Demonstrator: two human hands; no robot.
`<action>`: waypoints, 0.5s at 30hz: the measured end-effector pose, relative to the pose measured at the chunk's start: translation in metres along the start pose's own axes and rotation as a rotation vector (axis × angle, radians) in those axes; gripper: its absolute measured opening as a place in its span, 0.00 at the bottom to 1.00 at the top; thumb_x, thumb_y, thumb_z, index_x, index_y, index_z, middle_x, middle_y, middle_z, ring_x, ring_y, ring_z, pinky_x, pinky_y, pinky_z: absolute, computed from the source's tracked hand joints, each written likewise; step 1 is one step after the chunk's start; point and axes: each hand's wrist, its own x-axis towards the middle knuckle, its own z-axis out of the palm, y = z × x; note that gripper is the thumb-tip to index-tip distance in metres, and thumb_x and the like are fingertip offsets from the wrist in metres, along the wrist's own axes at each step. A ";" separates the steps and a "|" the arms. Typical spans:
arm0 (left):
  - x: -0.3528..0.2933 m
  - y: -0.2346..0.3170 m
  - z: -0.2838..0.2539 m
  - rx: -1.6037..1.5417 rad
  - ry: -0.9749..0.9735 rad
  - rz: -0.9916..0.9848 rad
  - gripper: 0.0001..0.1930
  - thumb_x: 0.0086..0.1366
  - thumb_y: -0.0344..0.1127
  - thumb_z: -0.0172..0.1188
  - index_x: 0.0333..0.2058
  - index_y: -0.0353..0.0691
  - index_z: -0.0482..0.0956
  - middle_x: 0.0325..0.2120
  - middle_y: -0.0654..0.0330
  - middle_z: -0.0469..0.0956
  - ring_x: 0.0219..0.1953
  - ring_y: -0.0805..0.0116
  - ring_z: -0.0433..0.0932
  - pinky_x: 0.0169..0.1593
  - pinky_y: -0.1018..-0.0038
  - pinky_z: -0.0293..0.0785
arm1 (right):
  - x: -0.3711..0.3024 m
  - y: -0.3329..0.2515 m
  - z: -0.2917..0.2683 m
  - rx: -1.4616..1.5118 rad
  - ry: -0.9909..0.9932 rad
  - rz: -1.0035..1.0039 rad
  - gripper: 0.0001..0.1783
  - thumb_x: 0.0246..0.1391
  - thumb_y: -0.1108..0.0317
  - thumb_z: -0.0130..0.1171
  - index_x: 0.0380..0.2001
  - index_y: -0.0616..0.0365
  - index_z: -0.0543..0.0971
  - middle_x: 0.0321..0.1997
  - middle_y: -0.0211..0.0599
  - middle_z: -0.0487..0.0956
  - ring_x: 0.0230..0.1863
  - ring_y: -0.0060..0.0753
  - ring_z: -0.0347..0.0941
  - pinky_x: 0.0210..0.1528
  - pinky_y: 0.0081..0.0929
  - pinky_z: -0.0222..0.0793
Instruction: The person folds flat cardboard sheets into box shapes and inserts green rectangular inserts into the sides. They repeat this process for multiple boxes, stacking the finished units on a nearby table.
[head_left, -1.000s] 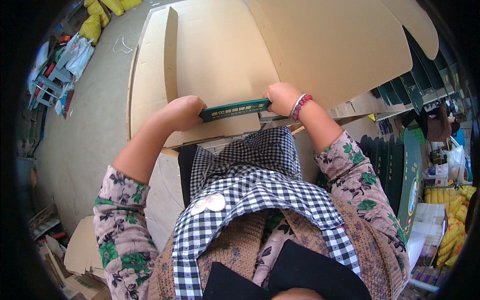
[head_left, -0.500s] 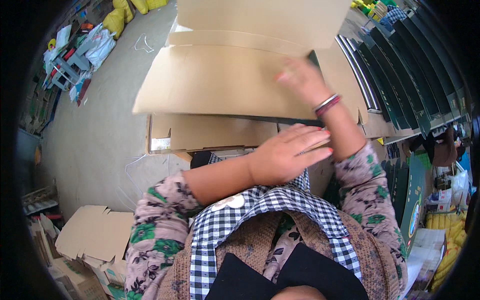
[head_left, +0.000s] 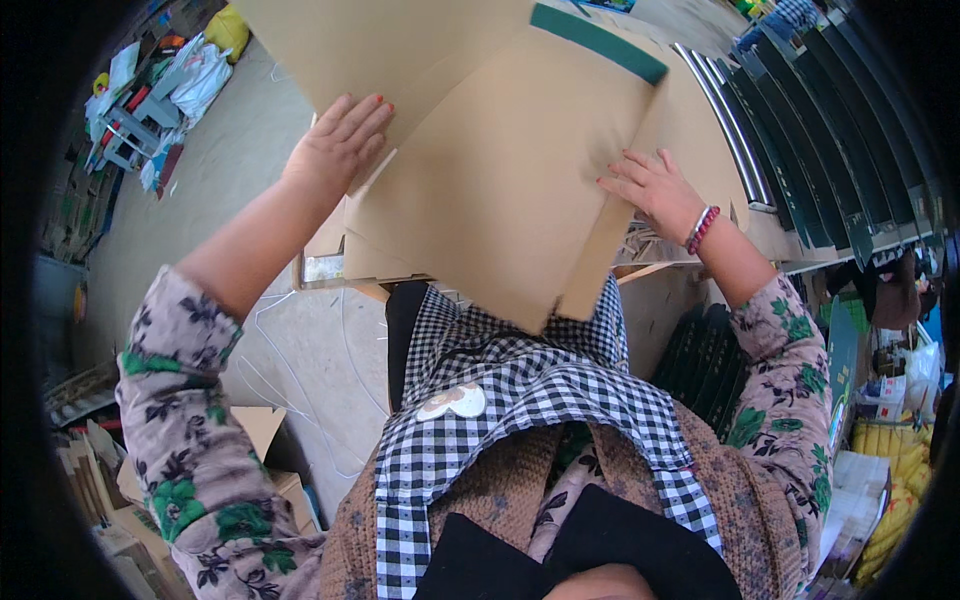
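Note:
A large brown cardboard sheet (head_left: 490,190) lies turned at an angle on the work table in front of me, creased along fold lines, with one far flap folded over to show its dark green face. My left hand (head_left: 340,145) rests with fingers stretched on the upright panel at the sheet's left side. On the right edge, beside a narrow fold-up strip, my right hand (head_left: 655,190) lies with fingers spread. The sheet's near corner hangs over the table edge above my checked apron (head_left: 520,370). Beneath it, more cardboard shows on the table.
Metal rollers (head_left: 715,120) run along the table's right side. Beyond them stand several dark green folded boards (head_left: 830,140) in a row. Cardboard boxes (head_left: 270,450) sit at lower left. Loose white straps (head_left: 290,360) lie on the floor. Yellow bags (head_left: 890,480) are at lower right.
The cardboard sheet has swung round and its near corner has come toward me. My hands, crossed before, have parted: the left moved to the far left panel, the right settled on the right edge.

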 end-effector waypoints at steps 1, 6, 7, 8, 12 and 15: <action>0.011 0.001 0.009 -0.018 -0.035 0.009 0.24 0.58 0.37 0.53 0.56 0.51 0.72 0.62 0.60 0.61 0.68 0.60 0.51 0.68 0.59 0.50 | -0.009 -0.002 -0.001 0.094 -0.088 0.031 0.27 0.42 0.71 0.62 0.50 0.38 0.77 0.59 0.31 0.71 0.66 0.40 0.58 0.61 0.58 0.52; 0.067 -0.007 -0.004 -0.238 -0.204 0.244 0.12 0.57 0.37 0.55 0.40 0.49 0.82 0.48 0.58 0.76 0.58 0.59 0.68 0.61 0.62 0.60 | -0.033 -0.011 0.002 0.402 -0.035 -0.021 0.24 0.39 0.70 0.64 0.45 0.48 0.79 0.53 0.37 0.75 0.60 0.46 0.65 0.57 0.47 0.61; 0.072 -0.005 -0.012 -0.405 -0.182 0.174 0.09 0.57 0.37 0.56 0.36 0.47 0.82 0.43 0.57 0.78 0.52 0.57 0.72 0.57 0.62 0.63 | -0.034 -0.010 0.004 0.470 -0.041 0.029 0.22 0.39 0.71 0.64 0.43 0.53 0.80 0.51 0.38 0.77 0.58 0.48 0.67 0.56 0.44 0.64; 0.076 0.001 -0.019 -0.545 -0.202 0.079 0.07 0.56 0.36 0.56 0.32 0.45 0.82 0.37 0.56 0.79 0.46 0.55 0.75 0.53 0.61 0.67 | -0.033 -0.009 0.006 0.627 0.142 0.015 0.10 0.45 0.66 0.62 0.32 0.57 0.79 0.38 0.41 0.79 0.47 0.49 0.73 0.45 0.39 0.69; 0.068 0.057 -0.038 -0.782 0.114 -0.210 0.06 0.57 0.32 0.53 0.35 0.42 0.73 0.26 0.52 0.79 0.33 0.50 0.79 0.33 0.58 0.74 | -0.025 -0.012 0.017 0.286 0.009 0.277 0.13 0.53 0.60 0.58 0.23 0.57 0.71 0.28 0.39 0.75 0.36 0.47 0.71 0.40 0.40 0.68; 0.064 0.087 -0.043 -0.753 0.156 -0.378 0.07 0.58 0.31 0.51 0.37 0.43 0.71 0.31 0.54 0.79 0.35 0.51 0.78 0.34 0.58 0.74 | -0.019 -0.018 0.019 0.282 0.141 0.249 0.11 0.54 0.62 0.57 0.25 0.56 0.71 0.29 0.39 0.76 0.38 0.46 0.71 0.40 0.40 0.68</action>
